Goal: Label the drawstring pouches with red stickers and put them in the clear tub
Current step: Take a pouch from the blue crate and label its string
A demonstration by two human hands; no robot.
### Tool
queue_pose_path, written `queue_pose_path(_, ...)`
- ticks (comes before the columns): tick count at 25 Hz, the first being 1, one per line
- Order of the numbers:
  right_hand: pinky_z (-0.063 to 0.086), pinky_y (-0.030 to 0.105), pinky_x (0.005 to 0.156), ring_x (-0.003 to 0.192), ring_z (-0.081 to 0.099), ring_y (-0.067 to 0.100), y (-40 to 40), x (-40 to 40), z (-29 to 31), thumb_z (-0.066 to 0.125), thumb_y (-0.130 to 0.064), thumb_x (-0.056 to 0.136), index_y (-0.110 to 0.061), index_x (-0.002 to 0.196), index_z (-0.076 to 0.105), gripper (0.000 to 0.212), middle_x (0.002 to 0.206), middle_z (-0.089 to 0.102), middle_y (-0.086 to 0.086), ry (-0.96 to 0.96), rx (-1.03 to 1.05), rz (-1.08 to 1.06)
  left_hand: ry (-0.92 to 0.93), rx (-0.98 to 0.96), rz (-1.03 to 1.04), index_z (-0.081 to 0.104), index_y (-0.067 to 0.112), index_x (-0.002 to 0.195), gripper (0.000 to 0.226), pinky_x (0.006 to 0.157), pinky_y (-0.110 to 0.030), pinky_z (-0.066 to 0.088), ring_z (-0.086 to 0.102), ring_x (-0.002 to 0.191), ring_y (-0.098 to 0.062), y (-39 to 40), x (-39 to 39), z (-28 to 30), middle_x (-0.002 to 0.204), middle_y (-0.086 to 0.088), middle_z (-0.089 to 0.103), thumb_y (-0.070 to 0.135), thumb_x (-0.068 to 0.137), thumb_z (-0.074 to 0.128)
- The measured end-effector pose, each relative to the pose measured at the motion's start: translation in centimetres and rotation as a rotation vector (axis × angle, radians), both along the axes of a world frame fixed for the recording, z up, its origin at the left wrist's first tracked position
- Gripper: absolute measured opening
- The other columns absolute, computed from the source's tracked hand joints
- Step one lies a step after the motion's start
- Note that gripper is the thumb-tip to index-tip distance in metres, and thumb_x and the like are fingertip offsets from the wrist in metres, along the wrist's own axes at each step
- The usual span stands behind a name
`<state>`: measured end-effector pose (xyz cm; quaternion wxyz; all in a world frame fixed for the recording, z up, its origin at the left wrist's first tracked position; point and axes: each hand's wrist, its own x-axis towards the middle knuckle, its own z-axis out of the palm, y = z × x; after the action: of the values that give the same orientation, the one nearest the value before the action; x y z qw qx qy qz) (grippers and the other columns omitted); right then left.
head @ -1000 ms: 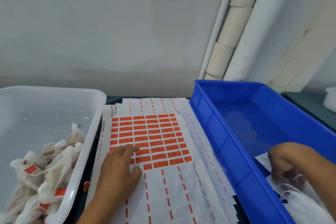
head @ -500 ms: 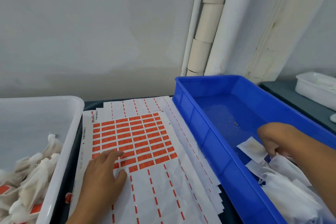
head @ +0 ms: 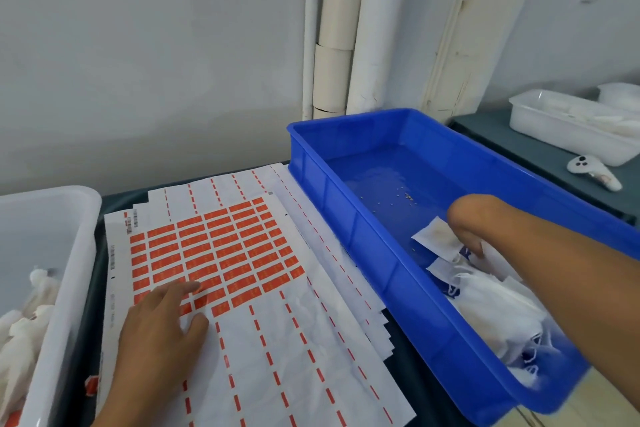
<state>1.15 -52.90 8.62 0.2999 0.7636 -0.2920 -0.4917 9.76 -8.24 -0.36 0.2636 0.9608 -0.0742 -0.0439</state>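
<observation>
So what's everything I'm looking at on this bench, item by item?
Sticker sheet: top of a stack, white with red stickers on its far part, middle of the table.
Clear tub: one, translucent white, far left.
Labelled pouches: several, white, inside the clear tub.
Blue bin: one, blue, right of the sheets.
Unlabelled pouches: a pile, white, near end of the blue bin.
White trays: at least two, far right on a side surface.
Controller: one, white, before those trays.
Wall pipes: several, cream and white, back wall.
Left hand: flat on the sticker sheet.
Right hand: reaching into the blue bin's pouches; fingers hidden.
</observation>
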Motion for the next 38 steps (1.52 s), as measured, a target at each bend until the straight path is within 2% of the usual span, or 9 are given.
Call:
queue_pose_path(3, 0.050, 0.034, 0.095, 0.110, 0.058, 0.023, 0.2, 0.3, 0.3, 0.079, -0.037, 0.085, -0.026, 0.129, 0.064, 0.048, 0.097, 0.054, -0.003, -0.069, 0.007, -0.003, -0.002, 0.001, -0.008, 0.053, 0.031, 0.137, 0.053, 0.109, -0.055, 0.044, 0.053, 0.133, -0.028, 0.0, 0.0, 0.0, 0.150, 0.002, 0.052, 0.039, 0.089, 0.073)
queue_pose_path(9, 0.047, 0.033, 0.100, 0.127, 0.057, 0.023, 2.7, -0.1, 2.5, 0.065, -0.027, 0.098, -0.018, 0.138, 0.059, 0.042, 0.140, 0.056, 0.000, -0.115, 0.013, 0.038, 0.002, -0.005, -0.011, 0.054, 0.031, 0.136, 0.050, 0.107, -0.056, 0.045, 0.054, 0.131, -0.028, 0.1, 0.0, -0.1, 0.148, 0.003, 0.053, 0.038, 0.090, 0.072)
queue_pose_path(12, 0.051, 0.031, 0.089, 0.104, 0.062, 0.021, 4.0, 0.1, 3.8, 0.065, -0.021, 0.098, -0.013, 0.124, 0.065, 0.027, 0.124, 0.064, 0.001, -0.190, 0.050, -0.021, 0.006, -0.005, -0.005, 0.054, 0.031, 0.135, 0.049, 0.106, -0.057, 0.047, 0.055, 0.130, -0.029, 0.0, 0.0, -0.1, 0.147, 0.003, 0.054, 0.037, 0.090, 0.072)
queue_pose_path(14, 0.049, 0.028, 0.073, 0.089, 0.059, 0.019, 4.3, 0.3, 4.1, 0.061, -0.016, 0.100, -0.012, 0.093, 0.062, 0.008, 0.105, 0.068, 0.000, -0.309, 0.047, -0.036, 0.011, -0.005, -0.008, 0.055, 0.031, 0.134, 0.048, 0.105, -0.057, 0.048, 0.056, 0.130, -0.028, 0.0, 0.0, -0.2, 0.147, 0.003, 0.054, 0.037, 0.090, 0.072)
queue_pose_path(16, 0.046, 0.026, 0.058, 0.075, 0.057, 0.018, 4.2, 0.5, 3.9, 0.057, -0.012, 0.101, -0.014, 0.076, 0.049, 0.026, 0.081, 0.058, 0.000, -0.443, 0.027, -0.052, 0.013, 0.000, -0.010, 0.055, 0.031, 0.134, 0.048, 0.104, -0.057, 0.049, 0.057, 0.129, -0.029, 0.1, 0.0, -0.2, 0.147, 0.003, 0.055, 0.037, 0.090, 0.072)
queue_pose_path(25, 0.035, 0.028, 0.051, 0.060, 0.043, 0.015, 3.8, 0.7, 3.3, 0.055, -0.002, 0.091, -0.014, 0.072, 0.051, 0.023, 0.074, 0.048, 0.000, -0.613, -0.006, 0.024, 0.000, -0.009, -0.015, 0.055, 0.030, 0.134, 0.047, 0.105, -0.057, 0.048, 0.056, 0.129, -0.029, 0.0, -0.1, -0.1, 0.147, 0.003, 0.055, 0.036, 0.091, 0.071)
queue_pose_path(31, 0.046, 0.023, 0.060, 0.065, 0.058, 0.011, 5.0, 1.1, 5.2, 0.067, -0.028, 0.097, -0.018, 0.088, 0.062, 0.015, 0.072, 0.062, -0.006, -0.451, 0.050, -0.046, -0.009, -0.035, -0.023, 0.055, 0.030, 0.135, 0.046, 0.106, -0.057, 0.047, 0.055, 0.130, -0.028, 0.2, -0.1, -0.2, 0.147, 0.004, 0.055, 0.036, 0.092, 0.070)
queue_pose_path(34, 0.053, 0.025, 0.068, 0.062, 0.063, 0.009, 5.3, 0.9, 6.5, 0.064, -0.015, 0.098, -0.012, 0.114, 0.069, 0.017, 0.079, 0.072, -0.003, -0.509, 0.099, -0.072, -0.010, -0.045, -0.017, 0.054, 0.031, 0.135, 0.047, 0.105, -0.057, 0.048, 0.055, 0.130, -0.028, 0.3, 0.1, -0.5, 0.147, 0.004, 0.054, 0.037, 0.091, 0.070)
queue_pose_path(38, 0.052, 0.025, 0.087, 0.078, 0.060, 0.013, 6.5, 1.6, 9.5, 0.064, -0.011, 0.095, -0.013, 0.104, 0.075, 0.014, 0.082, 0.070, -0.005, -0.417, 0.059, 0.054, -0.014, -0.056, -0.013, 0.053, 0.031, 0.136, 0.049, 0.104, -0.056, 0.049, 0.056, 0.129, -0.027, 0.3, 0.2, -0.9, 0.147, 0.005, 0.054, 0.038, 0.091, 0.071)
